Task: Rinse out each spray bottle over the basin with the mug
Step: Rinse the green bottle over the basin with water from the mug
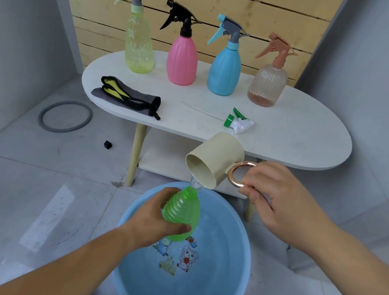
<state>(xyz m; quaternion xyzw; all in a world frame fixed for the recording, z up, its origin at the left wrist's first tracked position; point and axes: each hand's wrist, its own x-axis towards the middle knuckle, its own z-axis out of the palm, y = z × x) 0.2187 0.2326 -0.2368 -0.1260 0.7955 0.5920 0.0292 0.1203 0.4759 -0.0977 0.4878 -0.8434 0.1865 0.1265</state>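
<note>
Here the left hand (pixel 152 219) has its fingers wrapped around the green bottle (pixel 181 214), holding it neck-up over the blue basin (pixel 233 267). Just above those fingers, the right hand (pixel 278 203) pinches the ring handle of the cream mug (pixel 214 160), tipped so its lip meets the bottle's open neck, water trickling in.

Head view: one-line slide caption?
Right hand tips beige mug into green bottle held by left hand over blue basin.

Hidden and cut off

Left hand (pixel 153 213) covers the green bottle (pixel 181 217)'s far side; below it, the basin (pixel 245 256)'s near rim leaves the frame.
</note>
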